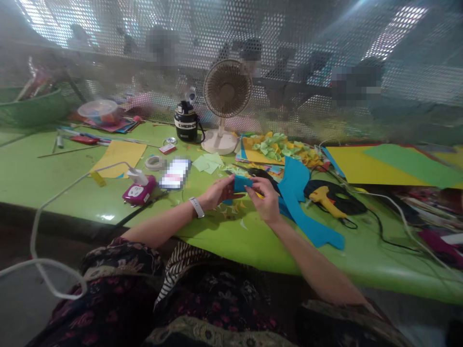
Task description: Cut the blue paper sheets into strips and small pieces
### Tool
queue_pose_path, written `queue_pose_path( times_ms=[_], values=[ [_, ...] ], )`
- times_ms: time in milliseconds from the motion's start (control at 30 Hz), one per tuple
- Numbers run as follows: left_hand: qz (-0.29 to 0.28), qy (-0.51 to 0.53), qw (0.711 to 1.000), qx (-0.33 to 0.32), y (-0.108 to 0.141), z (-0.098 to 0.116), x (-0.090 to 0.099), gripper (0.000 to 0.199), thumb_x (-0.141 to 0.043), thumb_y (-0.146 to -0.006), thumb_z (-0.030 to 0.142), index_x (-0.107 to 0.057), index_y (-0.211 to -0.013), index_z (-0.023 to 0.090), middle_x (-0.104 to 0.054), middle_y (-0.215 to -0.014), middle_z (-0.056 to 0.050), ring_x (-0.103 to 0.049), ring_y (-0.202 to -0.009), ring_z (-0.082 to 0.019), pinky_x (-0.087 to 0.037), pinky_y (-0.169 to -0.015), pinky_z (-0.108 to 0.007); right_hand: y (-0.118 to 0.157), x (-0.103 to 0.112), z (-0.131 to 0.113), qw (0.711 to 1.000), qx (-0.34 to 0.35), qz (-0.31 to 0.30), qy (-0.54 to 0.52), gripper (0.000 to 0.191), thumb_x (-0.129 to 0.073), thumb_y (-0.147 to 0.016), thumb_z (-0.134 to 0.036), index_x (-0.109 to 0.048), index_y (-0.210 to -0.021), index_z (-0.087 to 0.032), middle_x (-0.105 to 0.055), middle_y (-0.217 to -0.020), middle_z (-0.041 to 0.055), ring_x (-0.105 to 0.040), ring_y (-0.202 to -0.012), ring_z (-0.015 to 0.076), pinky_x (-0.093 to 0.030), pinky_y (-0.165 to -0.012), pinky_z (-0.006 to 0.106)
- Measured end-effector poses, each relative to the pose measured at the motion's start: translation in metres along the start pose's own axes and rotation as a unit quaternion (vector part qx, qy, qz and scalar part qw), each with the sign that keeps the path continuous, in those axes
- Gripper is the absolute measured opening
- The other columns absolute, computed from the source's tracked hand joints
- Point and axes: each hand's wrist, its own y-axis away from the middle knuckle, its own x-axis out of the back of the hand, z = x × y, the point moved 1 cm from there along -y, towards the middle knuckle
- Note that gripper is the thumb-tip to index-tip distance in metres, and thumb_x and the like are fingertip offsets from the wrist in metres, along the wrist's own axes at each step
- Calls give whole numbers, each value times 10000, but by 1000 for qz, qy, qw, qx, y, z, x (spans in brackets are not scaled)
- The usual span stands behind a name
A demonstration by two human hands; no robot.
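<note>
Head view. A small blue paper strip (pixel 243 183) sits between both hands, its long axis running roughly crosswise to the person, right end toward the right hand. It looks matte, stiff and blunt-ended; its right end is hidden by fingers. Grip: clamped on the strip from both ends, the left hand (pixel 217 192) at the near-left end and the right hand (pixel 263 200) wrapped over the other. A white smartwatch (pixel 197 207) sits on the left wrist. A sliver of yellow paper (pixel 259 195) shows under the right fingers.

The strip is held over the middle of the long green worktop (pixel 231 246), set back from its front edge. Small paper snips (pixel 231 209) lie scattered below the hands. Black-handled scissors (pixel 261 174) lie just behind the right hand. A large cut blue card sheet (pixel 304 212) lies just right of it, and a yellow glue gun (pixel 325 200) rests beyond on its black cord. Left of the hands: a blurred phone (pixel 175 173), a tape roll (pixel 155 162), and a pink socket adapter (pixel 139 191). Toward the rear edge stand a small desk fan (pixel 226 89) and a black flask (pixel 186 120), with a heap of yellow-green paper pieces (pixel 278 148) to the right.
</note>
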Motion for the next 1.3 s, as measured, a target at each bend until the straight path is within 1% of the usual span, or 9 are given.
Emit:
queue_pose_path(
  times_ms=[67,133,200,400,567,800,1100,1300],
  values=[
    [-15,-10,1000,-14,1,0,0,367,-852,-814,442,-728,-969,133,-766,-951,-73,-725,-892,-179,-547,-1023,-451,0,-1,1,999,-15,-1,-30,296,-679,-933,-512,-655,-857,-227,-709,-1074,108,-708,-890,227,-635,-759,386],
    [-31,-36,998,-35,1,-2,0,420,-934,-713,362,-748,-1008,128,-772,-1003,-75,-727,-931,-180,-538,-1033,-432,1,-1,2,999,-28,2,-43,325,-690,-914,-545,-653,-857,-227,-705,-1079,109,-705,-878,224,-638,-738,379],
    [-36,-61,996,-48,1,-4,1,450,-962,-659,295,-761,-1025,128,-776,-1038,-76,-731,-954,-182,-528,-1043,-425,1,-2,2,998,-39,3,-45,346,-684,-909,-569,-651,-854,-229,-702,-1088,112,-703,-896,229,-640,-743,384],
    [-34,-82,994,-67,-1,-8,3,391,-924,-715,329,-769,-1008,123,-775,-1082,-89,-730,-1016,-206,-527,-1049,-442,0,-1,-1,997,-55,-5,-46,360,-674,-903,-584,-652,-842,-229,-705,-1052,102,-698,-882,229,-632,-749,390],
    [-48,-74,994,-70,-1,-8,1,433,-930,-696,386,-780,-1010,128,-776,-1083,-91,-729,-1008,-204,-536,-1046,-449,-1,-1,-4,995,-80,-13,-55,365,-688,-883,-587,-650,-824,-229,-715,-996,87,-691,-827,216,-620,-731,380],
    [-42,-80,994,-63,0,-7,0,432,-928,-696,403,-781,-995,127,-779,-1074,-92,-728,-1010,-203,-537,-1050,-453,-2,-1,-6,991,-108,-17,-76,361,-709,-856,-584,-647,-826,-229,-713,-933,75,-681,-784,213,-614,-709,377],
    [-35,-96,993,-63,3,-6,-2,475,-929,-680,451,-795,-1003,128,-786,-1042,-108,-722,-1068,-247,-532,-1048,-464,-3,1,-8,988,-126,-22,-86,376,-720,-830,-598,-635,-816,-231,-711,-882,64,-680,-742,212,-617,-709,382],
    [-29,-87,994,-59,2,-6,-4,491,-946,-637,470,-801,-967,136,-789,-1045,-104,-732,-1021,-227,-539,-1045,-461,-4,1,-8,988,-129,-23,-81,397,-723,-818,-621,-628,-793,-236,-708,-839,53,-675,-727,210,-613,-705,376]
  ],
)
